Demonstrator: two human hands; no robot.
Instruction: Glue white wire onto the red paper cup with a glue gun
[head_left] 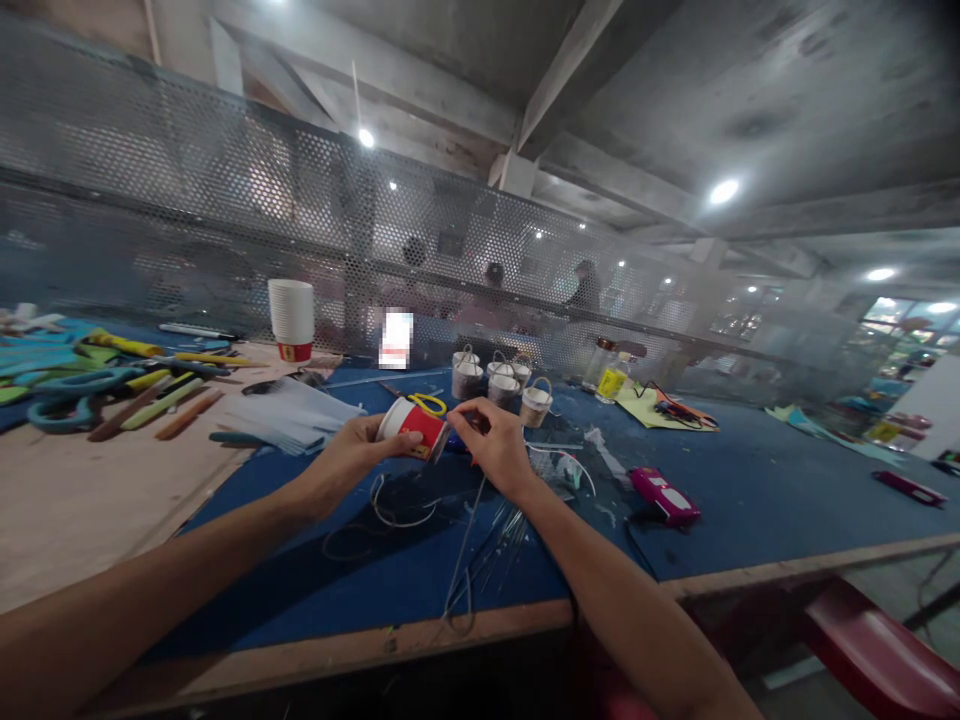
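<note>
just beyond the grip on the red-and-white cup (420, 428), yellow-handled scissors (429, 404) crowd a straight reach. farther that way and slightly right, small handled buckets (466, 380) stand close together, and the perforated screen (300, 200) walls off the far side. left of the grip, white sheets (289, 415) lie near the left hand (356, 450), with a tall cup stack (291, 318) farther out. nearer the body than the grip, the forearms (600, 570) flank a gap where thin strands (504, 535) lie in the way. well right of the grip, beyond the purple device (664, 497), the blue surface (780, 480) gives the widest low passage.
</note>
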